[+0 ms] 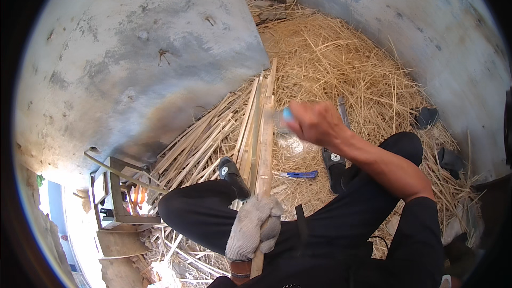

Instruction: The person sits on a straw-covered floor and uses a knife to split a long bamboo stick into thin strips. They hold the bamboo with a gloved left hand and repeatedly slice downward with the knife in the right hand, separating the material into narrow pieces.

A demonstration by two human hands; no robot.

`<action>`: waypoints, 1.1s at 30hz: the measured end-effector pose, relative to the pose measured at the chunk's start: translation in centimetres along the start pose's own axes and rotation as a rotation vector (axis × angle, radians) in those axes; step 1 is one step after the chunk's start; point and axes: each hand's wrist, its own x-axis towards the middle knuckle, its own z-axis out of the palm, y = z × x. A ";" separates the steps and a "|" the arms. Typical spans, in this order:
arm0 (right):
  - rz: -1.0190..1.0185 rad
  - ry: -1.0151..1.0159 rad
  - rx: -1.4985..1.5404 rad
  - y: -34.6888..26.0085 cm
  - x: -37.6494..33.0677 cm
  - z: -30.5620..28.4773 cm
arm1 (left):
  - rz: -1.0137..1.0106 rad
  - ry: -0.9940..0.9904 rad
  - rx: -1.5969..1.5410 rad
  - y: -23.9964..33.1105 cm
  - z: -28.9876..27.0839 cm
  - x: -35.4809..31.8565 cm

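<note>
My left hand [255,228], in a pale knitted work glove, is wrapped round the near end of a long split bamboo strip [265,162]. The strip runs away from my lap between my feet, toward the far straw. Bare and closed, my right hand [317,122] is just right of the strip's far half, slightly smeared by motion. A light blue patch shows at its fingers; what it holds I cannot make out. Below that hand, a blue utility knife [298,174] lies on the ground, right of the strip.
Several bamboo strips [197,138] lie in a pile by the left wall [144,42]. Straw-like shavings [341,48] cover the ground ahead and right. A wooden frame [114,192] stands at left. Dark shoes [450,162] lie at right; bricks [266,2] sit in the far corner.
</note>
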 end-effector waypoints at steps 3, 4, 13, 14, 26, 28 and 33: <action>0.413 0.034 -0.440 7.9 2.9 -0.4 | 0.111 -0.094 0.294 -0.9 0.6 -1.5; 0.556 -0.013 -0.383 8.7 3.5 -2.1 | 0.015 -0.087 0.290 -0.1 1.1 -1.9; -0.036 -0.004 0.215 0.8 1.2 -3.6 | 0.122 -0.039 -0.011 0.4 -0.1 -0.3; -0.084 -0.018 0.251 0.1 0.9 -3.4 | 0.084 -0.020 0.004 0.5 0.2 -0.4; -0.064 0.061 -0.060 1.2 1.4 1.1 | 0.058 0.116 0.210 1.7 1.0 0.1; 0.418 -0.168 -0.015 1.9 2.0 2.1 | 0.041 0.118 0.178 1.4 0.7 0.2; 0.693 0.023 -0.291 11.5 5.4 -2.9 | -0.004 0.023 0.284 0.3 1.6 -1.1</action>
